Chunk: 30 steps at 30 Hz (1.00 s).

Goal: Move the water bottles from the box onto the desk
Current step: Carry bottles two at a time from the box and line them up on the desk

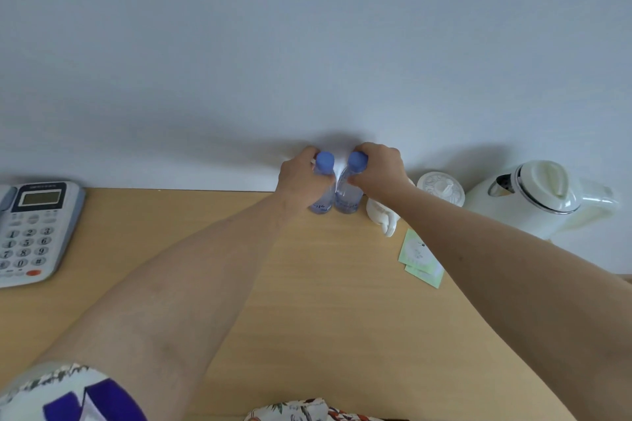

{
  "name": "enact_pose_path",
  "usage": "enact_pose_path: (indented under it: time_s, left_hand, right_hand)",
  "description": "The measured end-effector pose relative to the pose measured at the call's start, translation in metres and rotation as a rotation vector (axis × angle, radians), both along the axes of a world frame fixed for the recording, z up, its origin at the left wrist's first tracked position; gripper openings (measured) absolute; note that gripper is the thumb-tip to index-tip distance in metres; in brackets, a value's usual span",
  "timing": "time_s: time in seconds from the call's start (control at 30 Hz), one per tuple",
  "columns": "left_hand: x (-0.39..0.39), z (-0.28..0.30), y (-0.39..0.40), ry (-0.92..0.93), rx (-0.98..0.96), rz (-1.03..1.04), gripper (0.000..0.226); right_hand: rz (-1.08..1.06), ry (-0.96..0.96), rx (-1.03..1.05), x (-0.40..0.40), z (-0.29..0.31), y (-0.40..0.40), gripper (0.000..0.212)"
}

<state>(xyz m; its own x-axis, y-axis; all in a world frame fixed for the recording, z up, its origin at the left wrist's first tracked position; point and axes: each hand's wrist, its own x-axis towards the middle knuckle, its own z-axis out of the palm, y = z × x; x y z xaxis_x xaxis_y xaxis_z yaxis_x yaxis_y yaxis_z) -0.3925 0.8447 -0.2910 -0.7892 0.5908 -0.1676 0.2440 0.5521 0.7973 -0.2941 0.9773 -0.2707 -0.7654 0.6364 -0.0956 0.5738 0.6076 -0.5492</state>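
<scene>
Left hand [300, 175] grips one water bottle [322, 195], right hand [378, 170] grips its twin [348, 196], both upright, side by side on the surface [307, 301].

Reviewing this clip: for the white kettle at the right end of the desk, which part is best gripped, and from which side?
Probably the handle of the white kettle, the long arm jutting out to its right, taken from the right side. The spout faces left, toward the lidded cup, and the body is broad and rounded, so the handle offers the only narrow part to wrap fingers round. Both hands currently hold bottles.
</scene>
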Motion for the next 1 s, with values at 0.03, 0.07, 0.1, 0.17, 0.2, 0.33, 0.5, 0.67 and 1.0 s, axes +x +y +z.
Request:
enact_pose_path:
  time_s: [0.03, 0.07, 0.1, 0.17, 0.2, 0.33, 0.5, 0.67, 1.0]
  left_hand:
    - [0.000, 0.000, -0.001, 0.000, 0.013, 0.012, 0.036]
    - [-0.001, 0.000, -0.001, 0.003, 0.020, 0.021, 0.037]
    - [-0.001, 0.000, -0.002, 0.010, 0.020, 0.024, 0.038]
    - [0.001, -0.001, -0.002, 0.021, 0.013, 0.015, 0.038]
    - [0.001, -0.001, -0.001, 0.026, 0.012, 0.014, 0.039]
    - [0.002, -0.002, -0.001, 0.030, 0.020, 0.013, 0.041]
    - [0.002, 0.001, -0.002, 0.038, -0.020, -0.031, 0.046]
    - [0.005, 0.014, -0.005, 0.088, -0.062, -0.094, 0.047]
    - [0.001, 0.073, -0.002, 0.438, -0.074, -0.253, 0.052]
  right_hand:
    - [-0.006, 0.013, -0.006, 0.000, -0.001, 0.000, 0.037]
    - [-0.012, 0.026, -0.010, 0.001, -0.002, -0.001, 0.036]
    - [-0.016, 0.037, -0.014, 0.001, -0.003, -0.001, 0.036]
    - [-0.023, 0.046, -0.019, 0.000, -0.002, -0.001, 0.036]
    - [-0.027, 0.047, -0.020, 0.000, -0.002, -0.001, 0.036]
    - [-0.056, 0.049, -0.043, 0.000, -0.006, 0.000, 0.035]
    - [-0.085, 0.030, -0.057, 0.001, -0.005, -0.002, 0.037]
    - [-0.090, -0.043, -0.027, 0.004, 0.005, -0.006, 0.042]
    - [-0.105, -0.018, 0.021, 0.020, 0.057, -0.013, 0.056]
